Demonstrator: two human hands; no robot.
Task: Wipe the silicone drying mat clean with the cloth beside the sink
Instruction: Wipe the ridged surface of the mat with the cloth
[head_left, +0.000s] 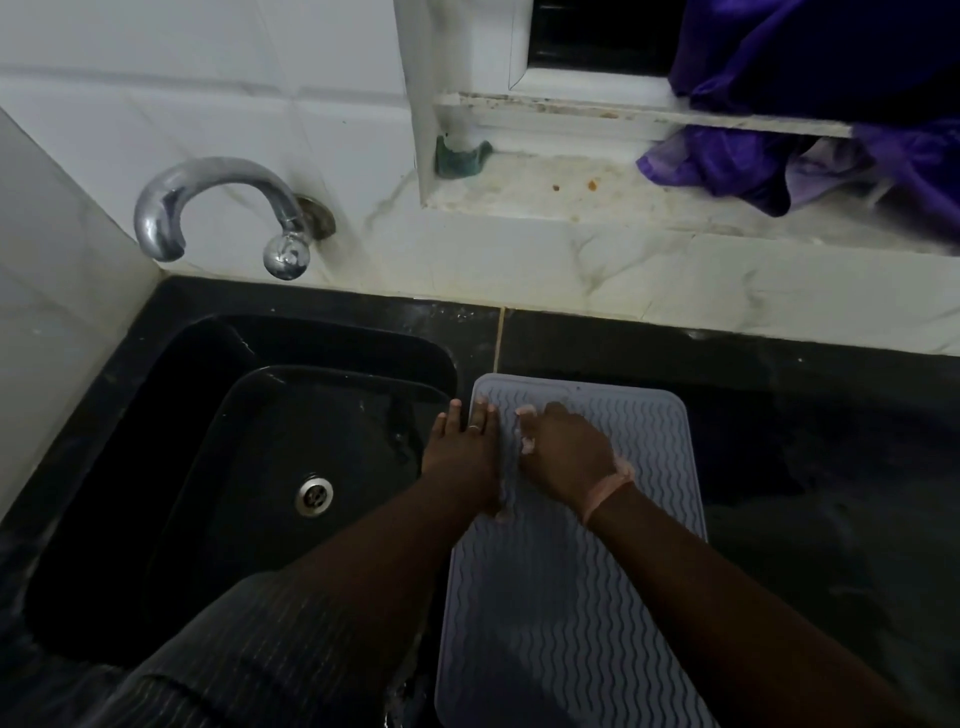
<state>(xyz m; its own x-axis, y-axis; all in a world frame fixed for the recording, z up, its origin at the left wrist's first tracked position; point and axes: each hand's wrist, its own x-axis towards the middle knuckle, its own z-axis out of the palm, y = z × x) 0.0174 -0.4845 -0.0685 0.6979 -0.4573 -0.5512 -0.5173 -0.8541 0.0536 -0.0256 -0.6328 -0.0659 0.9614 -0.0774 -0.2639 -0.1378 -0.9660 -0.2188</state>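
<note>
Nearest my view are my own forearms, reaching out from the bottom edge over the silicone drying mat (566, 597), a pale grey sheet with wavy ridges. It lies flat on the black worktop (831, 467), its left edge just beside the sink and its far end short of the wall.

Largest of all is that worktop, dark and wet-looking, running to the right edge. Sunk into its left part is the black sink (156, 467), with a round metal drain (314, 496) in its floor. Behind both stands the white tiled wall (208, 104), and from it a curved chrome tap (208, 208) arches over the sink's back corner. To the right a stained window ledge (545, 182) holds bunched purple fabric (810, 166) and a small teal object (462, 156) in its left corner.

My left hand (462, 447) lies flat with fingers straight, pressing down across the mat's left edge near its far end; a ring shows on one finger. My right hand (563, 452) sits just beside it on the mat, fingers curled over a pale pinkish cloth (527, 444), of which only small bits peek out. A pink band circles that wrist.
</note>
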